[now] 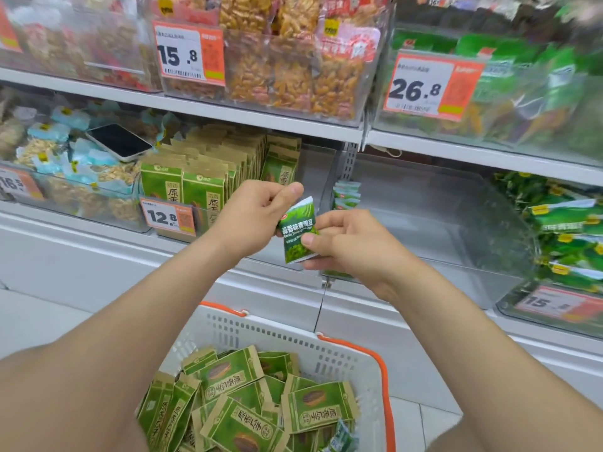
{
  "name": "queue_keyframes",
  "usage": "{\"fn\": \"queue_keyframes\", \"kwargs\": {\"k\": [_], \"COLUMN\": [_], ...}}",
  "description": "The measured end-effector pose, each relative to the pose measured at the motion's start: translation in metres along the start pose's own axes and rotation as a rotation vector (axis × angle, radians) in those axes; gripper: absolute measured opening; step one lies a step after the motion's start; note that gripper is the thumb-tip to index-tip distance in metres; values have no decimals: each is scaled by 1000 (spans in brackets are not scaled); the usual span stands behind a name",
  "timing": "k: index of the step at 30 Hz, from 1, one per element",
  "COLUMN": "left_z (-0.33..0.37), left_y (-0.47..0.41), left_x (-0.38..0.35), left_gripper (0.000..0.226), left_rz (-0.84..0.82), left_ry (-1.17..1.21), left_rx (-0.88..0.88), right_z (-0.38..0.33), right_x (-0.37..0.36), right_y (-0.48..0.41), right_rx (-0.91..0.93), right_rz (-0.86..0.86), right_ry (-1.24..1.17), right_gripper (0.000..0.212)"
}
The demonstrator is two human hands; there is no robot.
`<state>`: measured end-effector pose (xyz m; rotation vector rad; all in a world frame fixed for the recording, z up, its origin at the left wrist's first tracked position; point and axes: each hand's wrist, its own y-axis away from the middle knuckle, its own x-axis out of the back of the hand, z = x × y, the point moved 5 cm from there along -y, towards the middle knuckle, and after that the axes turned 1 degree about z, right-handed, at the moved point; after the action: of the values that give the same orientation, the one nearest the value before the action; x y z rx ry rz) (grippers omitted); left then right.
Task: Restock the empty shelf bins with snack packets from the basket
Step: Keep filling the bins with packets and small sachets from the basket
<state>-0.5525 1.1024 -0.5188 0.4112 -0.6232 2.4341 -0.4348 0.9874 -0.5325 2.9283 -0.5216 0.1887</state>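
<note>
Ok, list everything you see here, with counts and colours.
small green packet: one, green-white, between both hands.
basket: one, white, orange handles, bottom centre.
brown-green packets: many, loose in the basket; more in rows left of the hands.
clear bin: one, nearly empty, behind the hands; few similar packets at back left.
phone: one, dark screen, on pale blue packets, at left.
orange snack bags: many, top shelf.
green bags: many, top right and right.
price tags: several, orange-white, bin fronts.
left hand: pinches the packet's top.
right hand: pinches its lower part.
</note>
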Motion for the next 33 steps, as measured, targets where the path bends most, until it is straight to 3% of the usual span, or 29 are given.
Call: {"fn": "queue_keyframes", "kwargs": {"k": [3, 6, 9, 13, 17, 20, 25, 30, 33], "left_z": [-5, -6, 2, 5, 0, -8, -15, -14, -16], "left_y": [-8, -12, -11, -17, -25, -34, -50, -58, -60], "left_x": [-5, -10, -19, -40, -64, -75, -85, -97, -98], "left_gripper": [63, 65, 42, 8, 40, 59, 61, 63, 65], "left_rz": [47, 106, 193, 154, 23, -30, -23, 10, 10], "left_ry": [-135, -135, -223, -337, -417, -525, -635, -649, -647], "left_rx": [-31, -33, -99, -224, -217, -178, -211, -204, -207], "right_z": [-2, -2, 1, -1, 10, 14, 19, 39, 44], "right_x": [4, 13, 39, 88, 126, 150, 175, 187, 187], "right_y": [5, 3, -6, -25, -62, -94, -150, -195, -213], "right_rx": [-7, -16, -55, -34, -144, -210, -330, -326, -272], "right_rz": [-9, 53, 271, 611, 764, 747, 637, 667, 664], "right_ry": [4, 27, 15, 81, 228, 542, 956, 933, 911], "right_gripper": [16, 32, 45, 28, 23, 23, 21, 55, 47]}}
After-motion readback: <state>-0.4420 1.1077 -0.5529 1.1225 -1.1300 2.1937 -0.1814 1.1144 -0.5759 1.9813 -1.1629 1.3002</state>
